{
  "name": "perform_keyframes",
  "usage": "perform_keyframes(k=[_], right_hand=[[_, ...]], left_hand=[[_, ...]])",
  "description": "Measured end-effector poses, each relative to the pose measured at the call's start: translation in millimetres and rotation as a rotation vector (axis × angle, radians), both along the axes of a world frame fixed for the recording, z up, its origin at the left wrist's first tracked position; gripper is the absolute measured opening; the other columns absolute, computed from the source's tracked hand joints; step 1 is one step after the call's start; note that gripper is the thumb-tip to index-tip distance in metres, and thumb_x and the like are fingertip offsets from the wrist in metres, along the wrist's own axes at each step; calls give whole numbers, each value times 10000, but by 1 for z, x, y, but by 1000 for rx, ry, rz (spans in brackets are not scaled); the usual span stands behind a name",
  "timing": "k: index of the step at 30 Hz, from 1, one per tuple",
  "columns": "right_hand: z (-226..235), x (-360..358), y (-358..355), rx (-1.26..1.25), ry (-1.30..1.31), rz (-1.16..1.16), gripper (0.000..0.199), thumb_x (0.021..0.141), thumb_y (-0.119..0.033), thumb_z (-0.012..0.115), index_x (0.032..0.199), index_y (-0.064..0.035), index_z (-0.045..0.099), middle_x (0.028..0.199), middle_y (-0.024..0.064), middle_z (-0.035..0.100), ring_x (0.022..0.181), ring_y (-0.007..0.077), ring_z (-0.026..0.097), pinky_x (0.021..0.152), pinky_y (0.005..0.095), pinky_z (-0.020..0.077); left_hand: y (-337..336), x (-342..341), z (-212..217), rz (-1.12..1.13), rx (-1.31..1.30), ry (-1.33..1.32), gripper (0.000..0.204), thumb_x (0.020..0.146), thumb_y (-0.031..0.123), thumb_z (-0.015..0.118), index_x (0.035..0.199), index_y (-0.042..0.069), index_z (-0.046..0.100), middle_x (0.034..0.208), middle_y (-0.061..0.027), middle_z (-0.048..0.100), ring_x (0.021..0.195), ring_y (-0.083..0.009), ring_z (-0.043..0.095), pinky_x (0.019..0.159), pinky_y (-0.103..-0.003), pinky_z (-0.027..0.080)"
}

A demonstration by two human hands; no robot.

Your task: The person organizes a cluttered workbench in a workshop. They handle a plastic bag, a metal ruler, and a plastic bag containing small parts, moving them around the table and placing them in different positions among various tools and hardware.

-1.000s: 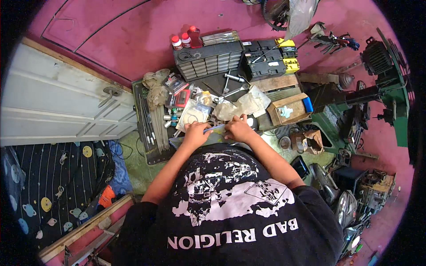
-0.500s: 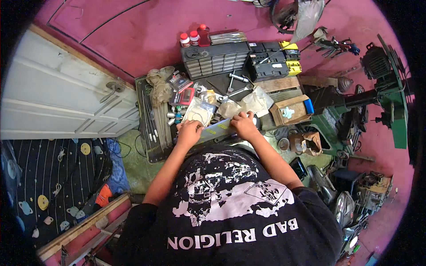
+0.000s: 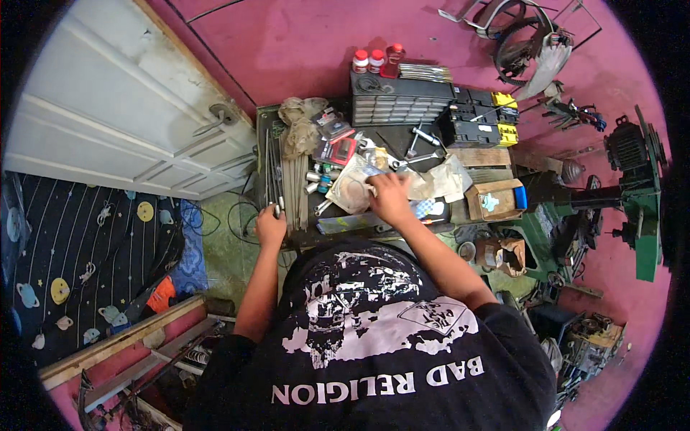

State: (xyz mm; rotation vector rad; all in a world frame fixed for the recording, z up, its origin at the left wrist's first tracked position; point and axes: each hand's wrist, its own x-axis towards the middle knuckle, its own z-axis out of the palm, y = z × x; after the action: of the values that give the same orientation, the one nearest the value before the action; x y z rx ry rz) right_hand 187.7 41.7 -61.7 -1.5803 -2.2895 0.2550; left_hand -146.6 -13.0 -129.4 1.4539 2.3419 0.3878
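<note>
By the left edge of the cluttered workbench (image 3: 296, 234), my left hand (image 3: 270, 228) is closed at the ends of several thin metal rods (image 3: 279, 172); its fingers partly hide what they grip. My right hand (image 3: 392, 200) reaches over the middle of the bench, fingers apart and slightly blurred, at the edge of a clear plastic packet (image 3: 351, 191). Whether it touches the packet is hard to see. A flat, pale strip with yellow-green marks (image 3: 352, 223) lies along the near edge, with neither hand on it. Blue-and-white checked material (image 3: 430, 208) lies right of my right wrist.
Behind stand a small-drawer cabinet (image 3: 402, 108), black-and-yellow cases (image 3: 471, 129) and red-capped bottles (image 3: 361, 62). Wrenches (image 3: 420, 159) and crumpled bags (image 3: 300, 133) cover the bench. A wooden box (image 3: 496, 200) sits at right, beside a green machine (image 3: 640, 215). A white door (image 3: 144, 108) is at left.
Both hands have let go of the pale strip, which now lies at the near edge. My left hand has moved left to the rods, and my right hand over the plastic packet. The view has shifted.
</note>
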Motion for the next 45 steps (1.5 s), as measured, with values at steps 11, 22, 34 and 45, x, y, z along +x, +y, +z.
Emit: perform_keyframes(k=[11,22,34,45], right_hand=[[-77,-199,30,-29,-302,732,323,905,-198,515,1202,-154,635,1153,-4,645,1161,223,505,994,548,334],[-60,-221,8,177,-191,897,268,889,-238,532,1135,-205,632,945,-30,599,1041,193,524,932,470,361],[40,-164,20,-21,505,483,188,788,-184,754,965,-135,713,837,30,630,921,227,579,908,421,354],[56,119,-31,-321,1215,-358,259,1012,-233,559,1000,-7,685,889,34,686,856,127,612,824,292,465]], left_hand=[[0,-19,-15,-21,-70,33,259,802,228,735,982,50,679,922,-189,712,887,-396,685,823,-516,507],[-27,-20,10,124,4,-237,315,726,271,759,886,13,676,874,-229,700,862,-420,672,798,-489,518],[-26,-14,89,-434,328,-28,639,905,339,661,1454,100,440,1399,-98,522,1257,-348,433,1008,-517,298],[42,131,85,-961,310,-146,147,865,261,689,961,157,731,950,9,711,994,-206,599,920,-436,331]])
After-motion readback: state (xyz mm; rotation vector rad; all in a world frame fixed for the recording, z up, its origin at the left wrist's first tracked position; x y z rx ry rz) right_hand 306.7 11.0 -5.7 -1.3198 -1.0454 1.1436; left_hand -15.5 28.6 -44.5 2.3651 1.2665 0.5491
